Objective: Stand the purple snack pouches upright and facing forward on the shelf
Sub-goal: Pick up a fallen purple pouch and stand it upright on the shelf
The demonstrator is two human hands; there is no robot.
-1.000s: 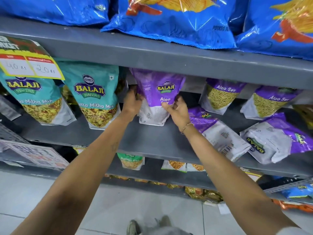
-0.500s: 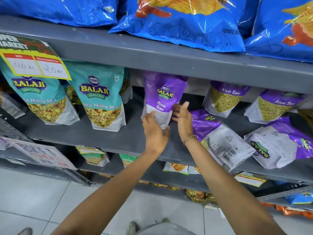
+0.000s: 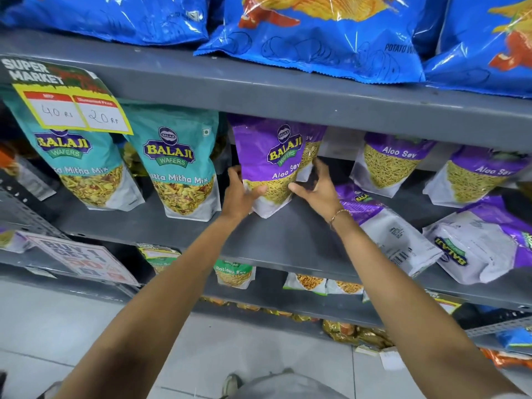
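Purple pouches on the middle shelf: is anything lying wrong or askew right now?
Yes. Two purple pouches lie flat near the shelf's front edge, one beside the right hand and one farther right, both back side up, logos sideways. The pouch between both hands stands upright, front forward, left hand on it.

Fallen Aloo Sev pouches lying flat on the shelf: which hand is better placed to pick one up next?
Right. The right hand is right beside the nearest fallen Aloo Sev pouch; the left hand sits across the upright Aloo Sev pouch, by the teal pouches.
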